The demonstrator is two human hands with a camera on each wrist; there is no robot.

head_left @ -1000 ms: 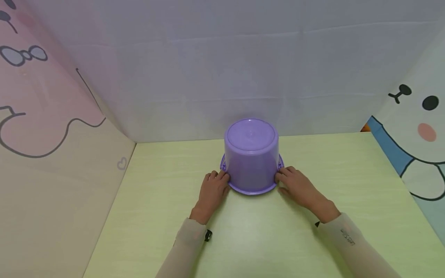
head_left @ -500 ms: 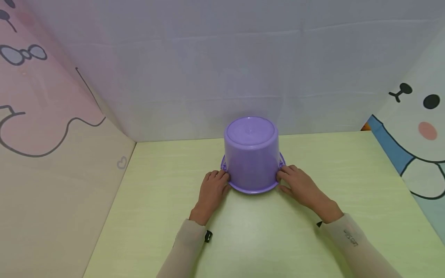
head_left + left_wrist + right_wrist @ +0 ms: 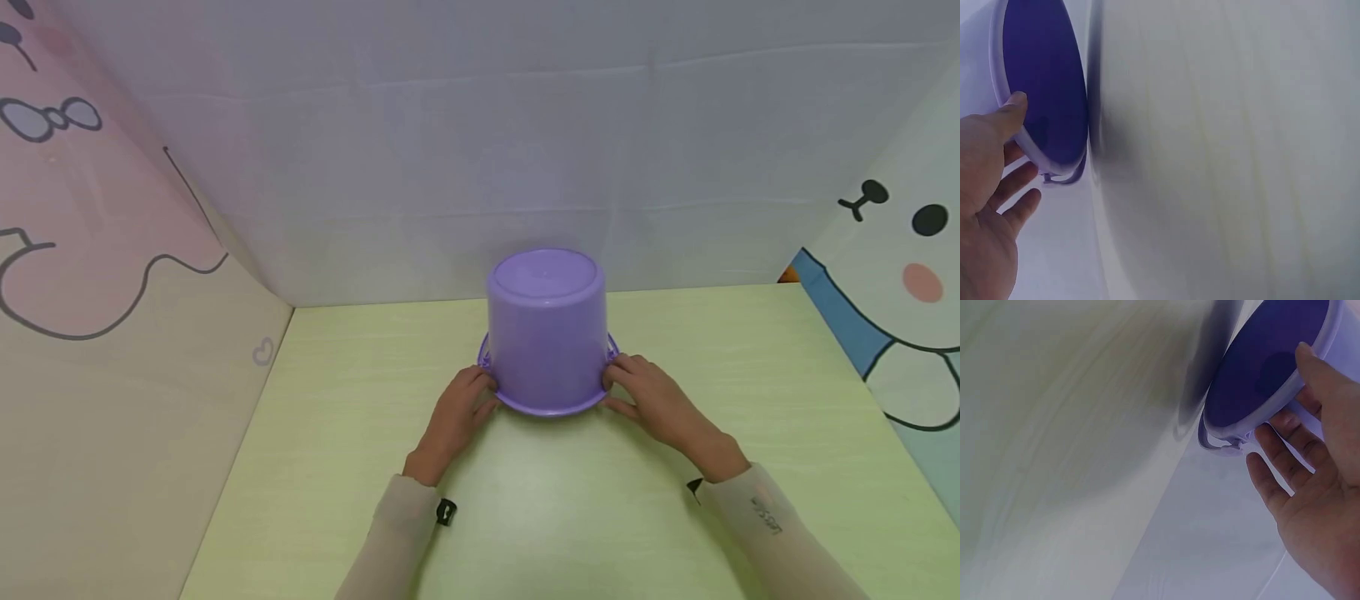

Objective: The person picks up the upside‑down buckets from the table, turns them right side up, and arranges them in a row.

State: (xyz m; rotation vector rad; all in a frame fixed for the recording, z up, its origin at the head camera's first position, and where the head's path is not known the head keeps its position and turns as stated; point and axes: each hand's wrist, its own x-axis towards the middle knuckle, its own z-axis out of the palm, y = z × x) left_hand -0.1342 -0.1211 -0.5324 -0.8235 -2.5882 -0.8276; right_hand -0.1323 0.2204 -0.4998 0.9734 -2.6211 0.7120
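Note:
A purple plastic bucket [image 3: 547, 342] stands upside down toward the back of the table, its base facing up. My left hand [image 3: 461, 408] grips its rim on the left, and my right hand [image 3: 652, 400] grips it on the right. In the left wrist view the thumb presses under the rim, with the dark inside of the bucket [image 3: 1047, 69] showing and the near rim raised off the table. The right wrist view has the same hold, thumb at the inner edge of the rim [image 3: 1272, 406] and fingers outside. The handle [image 3: 1213, 444] hangs at the far side.
The pale yellow-green table [image 3: 360, 417] runs back to a white cloth wall [image 3: 420, 167]. A pink and cream printed panel [image 3: 112, 250] borders the left side, a panel with a cartoon face [image 3: 892, 267] the right. Dark wrist straps show at both cuffs.
The bucket's near rim has risen slightly and the bucket has shifted a little right. Both hands keep their hold; the thumbs now sit lower, under the rim.

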